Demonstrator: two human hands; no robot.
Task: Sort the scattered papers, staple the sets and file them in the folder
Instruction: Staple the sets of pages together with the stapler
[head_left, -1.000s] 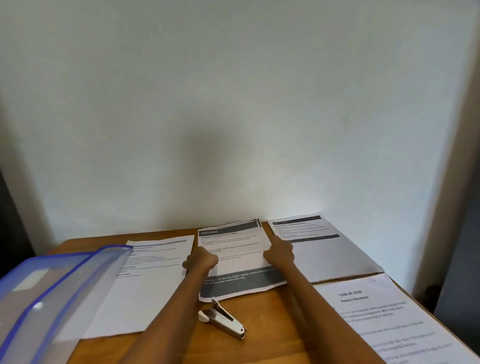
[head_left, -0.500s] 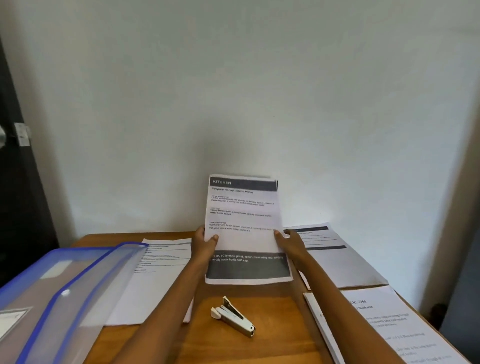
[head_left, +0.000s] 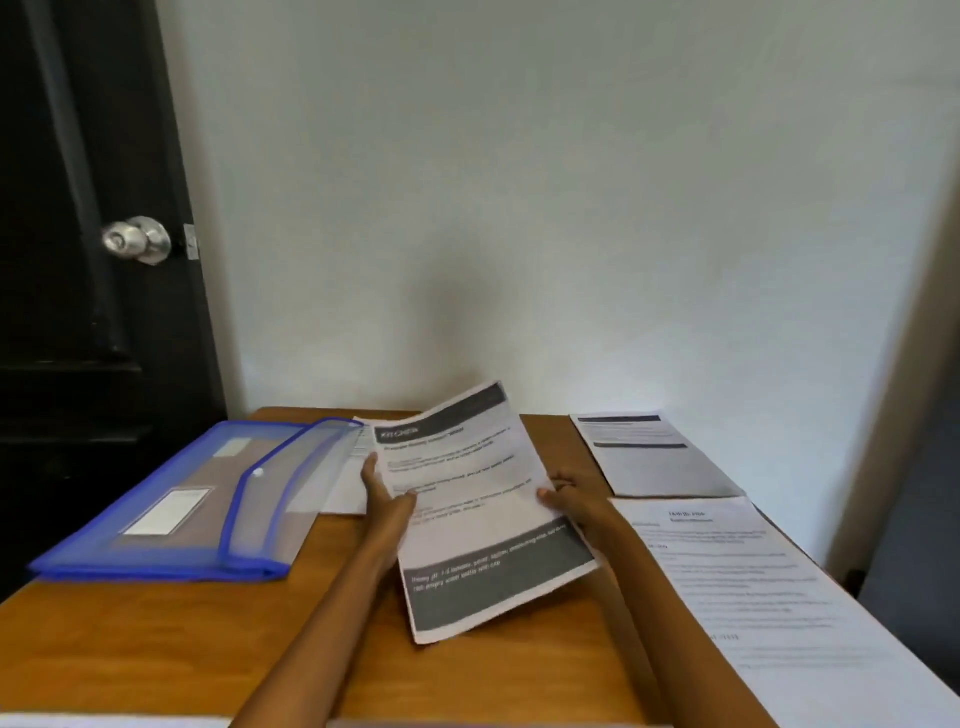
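Filing is not yet begun: one paper set (head_left: 480, 512) is gripped by left hand (head_left: 385, 496) and right hand (head_left: 569, 503) above the surface (head_left: 156, 634), the folder (head_left: 171, 499) at its left edge is shut, and other sheets (head_left: 753, 582) are left along its right edge.

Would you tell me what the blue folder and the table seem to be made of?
The blue folder looks like thin translucent plastic, slightly glossy: the table shows through its flap. The table looks like wood or wood-look laminate, smooth with a satin finish: orange-brown with faint grain. Which, I cannot tell.

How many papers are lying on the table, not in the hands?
3 that I can see: one half hidden behind the folder and held sheet, one far right, one near right. More may be hidden.
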